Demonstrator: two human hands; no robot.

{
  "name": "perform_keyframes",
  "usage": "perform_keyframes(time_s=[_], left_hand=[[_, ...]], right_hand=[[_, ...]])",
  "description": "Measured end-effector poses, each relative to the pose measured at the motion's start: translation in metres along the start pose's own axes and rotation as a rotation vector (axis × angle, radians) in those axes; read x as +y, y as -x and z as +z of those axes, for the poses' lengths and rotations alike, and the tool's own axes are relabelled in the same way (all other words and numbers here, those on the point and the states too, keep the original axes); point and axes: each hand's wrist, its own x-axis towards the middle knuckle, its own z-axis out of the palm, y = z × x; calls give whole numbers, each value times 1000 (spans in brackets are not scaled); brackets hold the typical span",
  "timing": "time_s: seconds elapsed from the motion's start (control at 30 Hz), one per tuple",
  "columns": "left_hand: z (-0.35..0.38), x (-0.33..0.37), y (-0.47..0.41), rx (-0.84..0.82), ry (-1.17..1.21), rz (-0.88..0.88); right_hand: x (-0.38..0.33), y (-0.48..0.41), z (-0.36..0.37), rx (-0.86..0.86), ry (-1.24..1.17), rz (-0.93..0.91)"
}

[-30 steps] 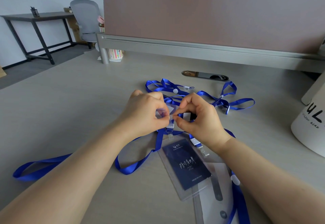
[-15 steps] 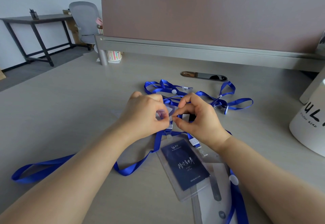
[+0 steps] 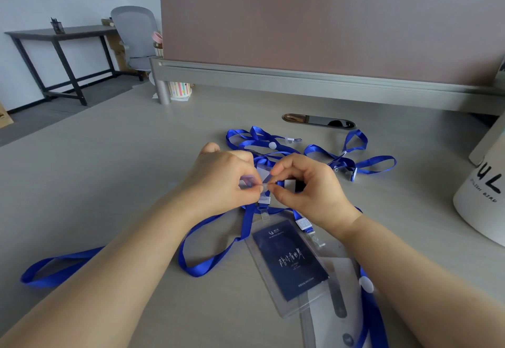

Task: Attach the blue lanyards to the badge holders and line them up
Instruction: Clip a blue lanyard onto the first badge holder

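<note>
Light, slick, floppy by the look: left hand (image 3: pixel 224 181) pinches clear badge holder (image 3: pixel 263 169) at top edge, right hand (image 3: pixel 310 183) pinches lanyard clip (image 3: pixel 289 185).

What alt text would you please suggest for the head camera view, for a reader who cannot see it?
A left hand and a right hand pinch a clear lanyard clip between them above a desk. Nearer the camera lies a clear badge holder with a dark blue card, clipped to a blue lanyard; loose lanyards lie tangled beyond the hands.
</note>
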Motion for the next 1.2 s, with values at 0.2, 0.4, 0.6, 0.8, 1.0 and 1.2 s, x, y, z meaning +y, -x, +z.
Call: perform_keyframes(time_s=[0.2,0.4,0.6,0.8,1.0,1.2], left_hand=[[0,1,-1,-16,-20,8],[1,4,0,-27,-27,35],[-3,-6,-1,-34,-8,73],[-17,-18,-6,13,45,48],[-60,-28,-6,-21,155,-73],[-91,-52,15,-118,571,-240]], right_hand=[[4,-2,-3,-83,67,-13],[5,-3,-4,-139,106,-37],[2,-2,-4,-106,105,-50],[-1,-11,-14,-75,119,-9],[-19,-38,-34,-169,229,-12],[-57,-65,-10,-155,57,5]])
